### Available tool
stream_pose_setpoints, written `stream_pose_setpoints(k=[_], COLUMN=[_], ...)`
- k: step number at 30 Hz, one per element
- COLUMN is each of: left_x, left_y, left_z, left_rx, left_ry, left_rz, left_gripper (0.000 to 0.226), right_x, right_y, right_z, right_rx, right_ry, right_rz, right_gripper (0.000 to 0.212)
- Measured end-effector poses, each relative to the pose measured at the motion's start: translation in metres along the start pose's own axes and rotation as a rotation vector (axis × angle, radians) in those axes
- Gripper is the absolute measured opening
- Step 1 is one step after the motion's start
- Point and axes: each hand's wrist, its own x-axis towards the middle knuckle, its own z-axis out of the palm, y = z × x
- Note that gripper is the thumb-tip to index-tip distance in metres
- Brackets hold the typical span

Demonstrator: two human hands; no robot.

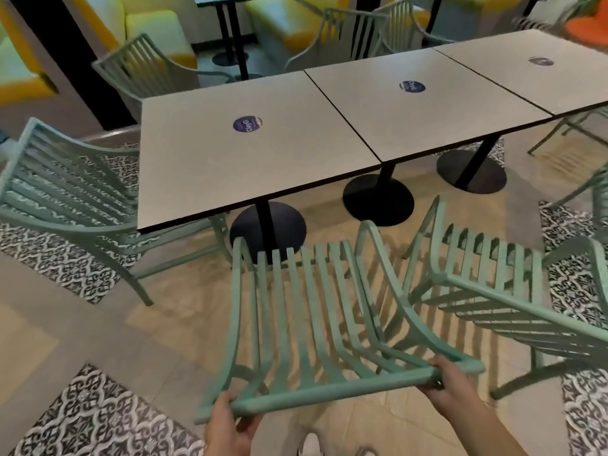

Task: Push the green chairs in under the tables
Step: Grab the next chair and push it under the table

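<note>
A green slatted chair point(306, 311) stands in front of me, facing the nearest grey table point(204, 166). Its front edge is near the table's black round base point(283, 225). My left hand point(227, 422) grips the left end of the chair's top back rail. My right hand point(450, 383) grips the right end of the same rail. A second green chair point(493, 284) stands pulled out to the right. A third green chair point(69, 199) sits at the left end of the table, partly under its edge.
Three grey tables stand in a row; the middle table point(427, 120) and the far table point(543, 77) each rest on a black pedestal. More green chairs point(141, 67) stand behind them. Yellow benches point(158, 31) line the back. Patterned floor tiles point(95, 416) lie at my left.
</note>
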Motion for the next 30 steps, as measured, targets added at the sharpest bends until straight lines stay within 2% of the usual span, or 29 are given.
stream_pose_setpoints(k=[4,10,13,15,21,26,30], left_x=[-0.002,-0.006,-0.006,-0.006,-0.009,-0.002,0.013], left_y=[-0.003,-0.009,-0.014,-0.016,-0.018,-0.018,-0.022], left_z=[0.019,0.046,0.062,0.072,0.096,0.103,0.093], left_rx=[-0.049,-0.057,-0.083,-0.121,-0.155,-0.153,-0.16], left_ry=[0.001,0.018,0.031,0.027,0.075,0.135,0.139], left_rz=[0.022,0.043,0.03,0.023,0.022,0.064,0.101], left_gripper=[0.006,0.013,0.012,0.012,0.013,0.013,0.014], right_x=[0.013,0.031,0.044,0.052,0.075,0.085,0.081], right_y=[-0.021,-0.048,-0.066,-0.077,-0.095,-0.1,-0.097], right_z=[0.015,0.03,0.037,0.043,0.055,0.064,0.058], right_rx=[-0.011,-0.029,-0.041,-0.052,-0.083,-0.076,-0.027], right_ry=[-0.02,-0.07,-0.083,-0.106,-0.128,-0.116,-0.139], right_rz=[0.014,0.034,0.055,0.052,0.037,0.04,0.005], right_gripper=[0.019,0.027,0.014,0.013,0.045,0.037,0.044])
